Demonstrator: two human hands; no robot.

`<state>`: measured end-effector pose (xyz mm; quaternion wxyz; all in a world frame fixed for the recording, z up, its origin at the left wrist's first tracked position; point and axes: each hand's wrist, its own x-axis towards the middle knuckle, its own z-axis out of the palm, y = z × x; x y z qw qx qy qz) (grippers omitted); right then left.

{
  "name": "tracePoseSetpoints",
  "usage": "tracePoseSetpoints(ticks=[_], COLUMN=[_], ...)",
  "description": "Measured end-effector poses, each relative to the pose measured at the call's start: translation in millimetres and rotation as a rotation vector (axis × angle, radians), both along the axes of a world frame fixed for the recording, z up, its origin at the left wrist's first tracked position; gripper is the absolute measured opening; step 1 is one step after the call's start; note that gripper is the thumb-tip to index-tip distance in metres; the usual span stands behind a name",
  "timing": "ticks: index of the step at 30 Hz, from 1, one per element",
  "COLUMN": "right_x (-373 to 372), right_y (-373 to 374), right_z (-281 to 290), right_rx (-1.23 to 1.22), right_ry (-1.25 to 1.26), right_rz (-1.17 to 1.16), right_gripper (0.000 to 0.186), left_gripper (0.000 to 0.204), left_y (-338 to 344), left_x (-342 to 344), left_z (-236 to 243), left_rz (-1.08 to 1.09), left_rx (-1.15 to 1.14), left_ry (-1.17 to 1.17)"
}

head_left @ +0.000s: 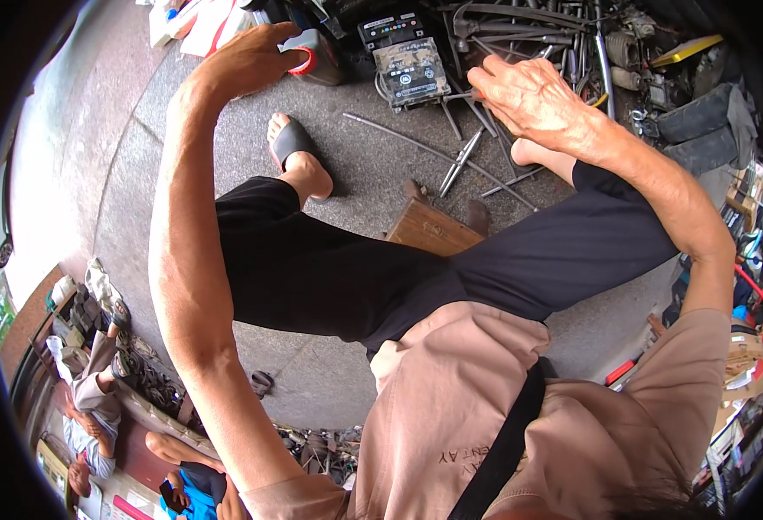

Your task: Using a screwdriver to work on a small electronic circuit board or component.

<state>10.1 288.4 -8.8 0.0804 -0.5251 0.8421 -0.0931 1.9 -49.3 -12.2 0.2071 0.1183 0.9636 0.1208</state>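
Note:
My left hand (256,59) is at the upper left, thumb and fingers apart. It overlaps the dark grey jug (322,62) with a red cap (303,61); whether it touches the jug I cannot tell. My right hand (533,97) is closed around a slim tool, likely a screwdriver, with a bit of red handle (478,93) showing at the fingertips. Its thin shaft points left toward a dusty battery (410,73); contact between them is unclear. Behind that battery stands a second, black battery (390,31).
A long thin rod (425,154) and a pair of metal bars (461,163) lie on the floor between my feet. Piled hand tools (529,35) fill the far right. A wooden stool (433,227) is below me. Two people (91,425) sit at the lower left.

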Motion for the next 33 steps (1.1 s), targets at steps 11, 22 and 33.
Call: tracePoseSetpoints(ticks=[11,22,33], right_x=[13,8,-1], right_y=[-15,-10,-9], right_z=[12,3,-1], right_rx=[0.236,0.065,-0.056], right_ry=[-0.021,-0.015,0.069], right_rz=[0.087,0.046,0.035], right_gripper=[0.023,0.018,0.014], left_gripper=[0.048,0.05,0.047], left_y=[3,8,-20], left_x=[-1,-2,-6], left_z=[1,8,-18], left_rz=[-0.028,-0.027,-0.018], left_rx=[0.012,0.014,0.058], left_ry=[-0.001,-0.019,-0.002])
